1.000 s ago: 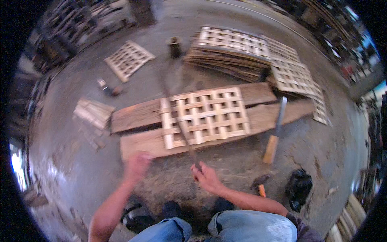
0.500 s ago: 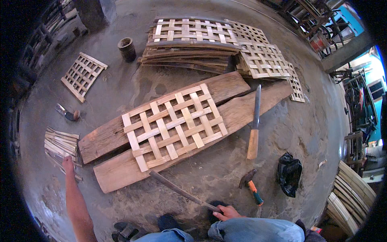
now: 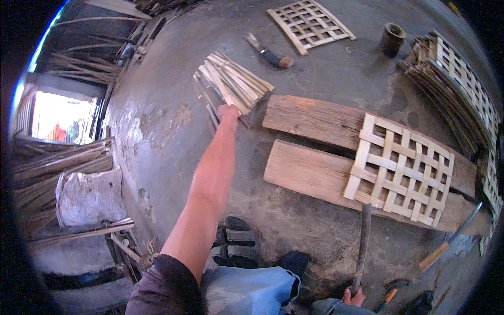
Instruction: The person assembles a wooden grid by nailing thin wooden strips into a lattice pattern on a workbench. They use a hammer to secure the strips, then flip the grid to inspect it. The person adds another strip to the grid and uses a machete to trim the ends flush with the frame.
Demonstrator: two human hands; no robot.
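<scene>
My left hand (image 3: 228, 111) reaches out to a fanned pile of pale bamboo strips (image 3: 244, 84). Its fingers are closed on the near end of one bamboo strip (image 3: 218, 83) lying over the others. Close to my knee, my right hand (image 3: 354, 297) grips a long, narrow, dark stick (image 3: 364, 236). That stick's far end touches or nearly touches the edge of a woven bamboo lattice panel (image 3: 391, 161). Two thick wooden planks (image 3: 310, 163) lie side by side beneath the panel.
Another lattice panel (image 3: 310, 25), a dark-handled knife (image 3: 269, 54) and a round pot (image 3: 392, 39) are on the floor beyond. Stacked panels (image 3: 446, 89) stand at right. A long knife (image 3: 451, 236) and a hammer (image 3: 391, 294) lie near right; a white sack (image 3: 89, 197) sits left.
The view has swung left, so the planks and panel now appear farther right. My left hand remains at the strip pile, now closed on a strip. My right hand still holds the stick.
</scene>
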